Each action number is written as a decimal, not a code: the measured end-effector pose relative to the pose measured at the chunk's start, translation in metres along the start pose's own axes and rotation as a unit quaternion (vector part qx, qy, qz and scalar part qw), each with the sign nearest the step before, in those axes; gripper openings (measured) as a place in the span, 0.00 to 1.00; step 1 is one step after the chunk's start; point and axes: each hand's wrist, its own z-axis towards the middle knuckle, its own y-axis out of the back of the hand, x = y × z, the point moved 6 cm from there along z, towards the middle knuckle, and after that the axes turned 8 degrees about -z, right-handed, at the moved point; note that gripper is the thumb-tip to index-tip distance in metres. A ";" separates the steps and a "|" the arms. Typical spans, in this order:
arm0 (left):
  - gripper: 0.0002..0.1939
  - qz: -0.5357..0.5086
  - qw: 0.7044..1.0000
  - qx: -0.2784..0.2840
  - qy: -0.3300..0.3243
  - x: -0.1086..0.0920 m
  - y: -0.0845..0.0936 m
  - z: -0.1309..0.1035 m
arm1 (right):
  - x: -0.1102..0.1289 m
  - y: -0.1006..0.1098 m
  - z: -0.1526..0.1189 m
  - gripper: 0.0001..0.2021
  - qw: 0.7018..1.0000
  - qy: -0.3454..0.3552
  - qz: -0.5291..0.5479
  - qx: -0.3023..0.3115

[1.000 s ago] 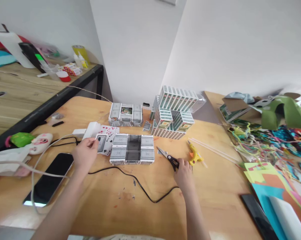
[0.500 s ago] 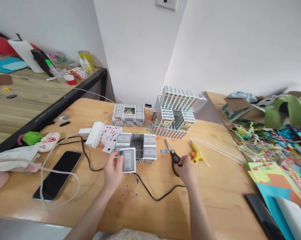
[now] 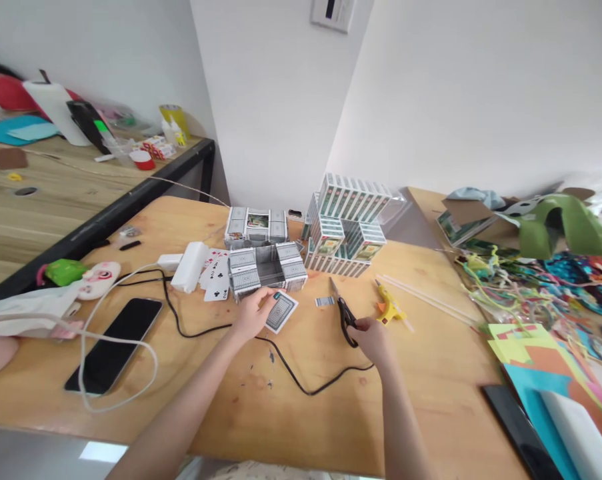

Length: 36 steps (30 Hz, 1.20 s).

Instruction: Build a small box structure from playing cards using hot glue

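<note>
My left hand (image 3: 257, 312) pinches a playing card (image 3: 281, 313), its patterned back facing up, just in front of a hollow box made of cards (image 3: 243, 270). The fingers of my right hand (image 3: 373, 337) are closed on the handles of black scissors (image 3: 348, 319), which lie on the table with the blades pointing away. A small cut strip of card (image 3: 325, 301) lies left of the scissors. Behind the hollow box stands a second card-covered block (image 3: 257, 225). Face-up cards (image 3: 217, 283) are spread to its left.
A structure of stacked card boxes (image 3: 348, 230) stands behind the scissors. A yellow glue gun (image 3: 391, 305) and clear sticks (image 3: 431, 298) lie at right. Black cable (image 3: 301, 383) crosses the front; a phone (image 3: 115, 345) lies left, coloured paper (image 3: 535, 367) right.
My left hand has moved right with the card, which is now tilted and lower. The hollow box has turned and shifted slightly back. My right hand remains at the scissors.
</note>
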 end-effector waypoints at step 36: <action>0.12 -0.191 0.963 -0.192 -0.005 0.009 0.003 -0.001 | 0.080 -0.126 -0.068 0.25 0.747 0.231 0.517 0.349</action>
